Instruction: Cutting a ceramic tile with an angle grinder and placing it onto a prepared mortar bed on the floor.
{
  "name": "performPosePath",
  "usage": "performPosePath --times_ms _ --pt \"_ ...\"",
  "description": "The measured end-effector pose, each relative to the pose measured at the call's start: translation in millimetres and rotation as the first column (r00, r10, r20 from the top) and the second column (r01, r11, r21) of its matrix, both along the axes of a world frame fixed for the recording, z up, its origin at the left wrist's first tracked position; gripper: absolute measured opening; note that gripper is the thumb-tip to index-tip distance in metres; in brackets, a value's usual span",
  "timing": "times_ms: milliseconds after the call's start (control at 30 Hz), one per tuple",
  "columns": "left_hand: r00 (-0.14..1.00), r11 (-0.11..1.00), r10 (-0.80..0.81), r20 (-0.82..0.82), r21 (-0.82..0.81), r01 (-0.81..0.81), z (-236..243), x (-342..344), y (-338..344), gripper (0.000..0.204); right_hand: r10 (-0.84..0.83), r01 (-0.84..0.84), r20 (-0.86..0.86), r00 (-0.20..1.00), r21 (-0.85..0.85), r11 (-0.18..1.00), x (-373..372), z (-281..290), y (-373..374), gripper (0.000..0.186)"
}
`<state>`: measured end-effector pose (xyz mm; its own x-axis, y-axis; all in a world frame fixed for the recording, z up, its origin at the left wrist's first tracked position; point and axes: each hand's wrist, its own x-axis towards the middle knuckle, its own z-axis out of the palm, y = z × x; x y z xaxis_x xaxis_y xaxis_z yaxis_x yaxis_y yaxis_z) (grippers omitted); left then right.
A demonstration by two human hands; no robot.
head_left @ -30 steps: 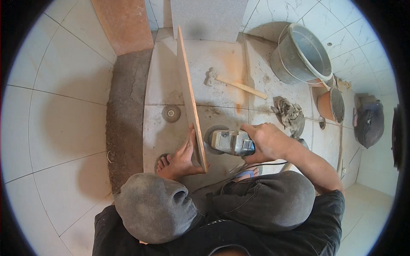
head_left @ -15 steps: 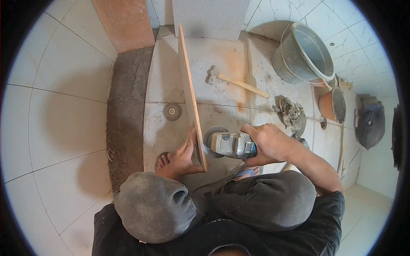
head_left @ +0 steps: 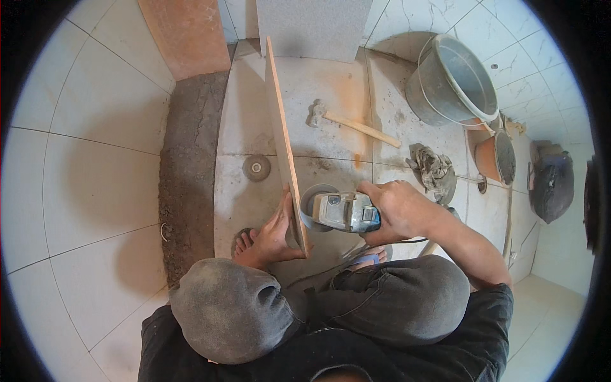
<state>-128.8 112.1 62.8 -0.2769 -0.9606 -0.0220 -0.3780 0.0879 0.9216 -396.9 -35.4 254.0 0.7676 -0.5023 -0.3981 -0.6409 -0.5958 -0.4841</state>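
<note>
A large tile [head_left: 284,134] stands on edge in front of me, its thin orange-brown edge turned up toward me. My left hand [head_left: 275,230] grips it near its close end, the thumb on one face and the fingers around the lower end. My right hand [head_left: 400,213] is closed around the body of an angle grinder [head_left: 347,211], which lies level and points left. The grinder's round disc [head_left: 310,205] is right beside the tile's right face, near the edge; whether they touch I cannot tell.
A hammer [head_left: 356,126] and a loose grinding disc [head_left: 256,167] lie on the tiled floor. At right are a grey bucket [head_left: 439,86], a crumpled dirty rag [head_left: 433,167], a small orange pail [head_left: 489,160] and a dark bag [head_left: 551,184]. A bare cement strip [head_left: 191,159] runs along the left.
The grinder and my right hand have shifted very slightly toward the left and up, and the grinder's body has turned a little. The tile and my left hand stay almost in place.
</note>
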Motion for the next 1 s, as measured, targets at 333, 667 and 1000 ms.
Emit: performPosePath --times_ms 333,667,1000 --pt "0.996 0.997 -0.006 0.094 0.076 -0.002 19.6 -0.2 -3.0 0.139 -0.03 0.03 0.03 0.999 0.001 1.0 4.7 0.7 -5.6 0.057" --pt "0.997 0.996 -0.042 0.065 0.082 0.037 18.2 2.6 -6.1 0.145 -0.096 0.1 0.091 0.991 -0.046 0.994 -0.7 5.7 -4.5 0.054" --pt "0.998 0.984 -0.047 0.047 0.175 0.038 22.3 1.0 -7.5 0.144 -0.016 0.016 -0.013 1.0 -0.019 1.0 0.2 -0.5 3.3 0.058"
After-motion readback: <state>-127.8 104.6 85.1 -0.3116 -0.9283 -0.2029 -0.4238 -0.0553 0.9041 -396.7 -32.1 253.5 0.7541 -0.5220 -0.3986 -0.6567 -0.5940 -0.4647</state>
